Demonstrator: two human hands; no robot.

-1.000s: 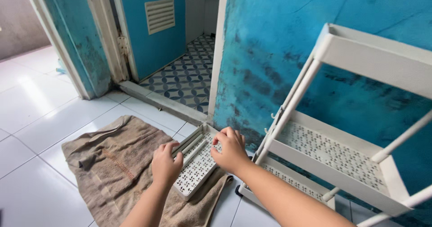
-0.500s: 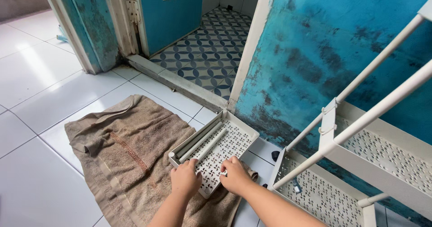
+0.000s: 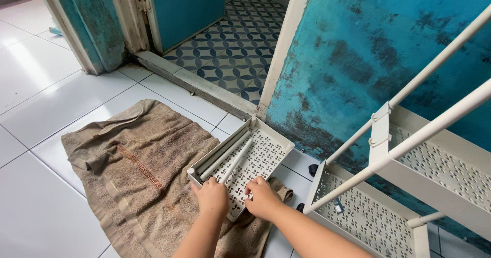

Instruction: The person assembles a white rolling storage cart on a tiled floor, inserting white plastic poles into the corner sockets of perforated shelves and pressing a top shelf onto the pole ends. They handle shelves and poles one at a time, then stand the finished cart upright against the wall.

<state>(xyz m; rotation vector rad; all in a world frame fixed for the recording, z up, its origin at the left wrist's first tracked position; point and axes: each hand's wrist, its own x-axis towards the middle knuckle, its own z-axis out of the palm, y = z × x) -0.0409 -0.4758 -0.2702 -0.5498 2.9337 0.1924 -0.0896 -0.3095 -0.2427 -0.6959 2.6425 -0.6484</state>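
Nearest to us, our left hand (image 3: pixel 214 196) and right hand (image 3: pixel 263 198) rest side by side on the near edge of a loose perforated white tray (image 3: pixel 244 162), fingers curled down onto it; whether they pinch anything, we cannot tell. The tray lies flat, partly on a brown towel (image 3: pixel 128 171) spread over white floor tiles, with 3 loose grey-white poles (image 3: pixel 225 156) lying inside it. To the right, the shelf rack (image 3: pixel 404 186) leans tilted with 2 trays already mounted. We judge assembly part done. Beyond, a stained blue wall (image 3: pixel 358 48) and an open doorway (image 3: pixel 225 33).
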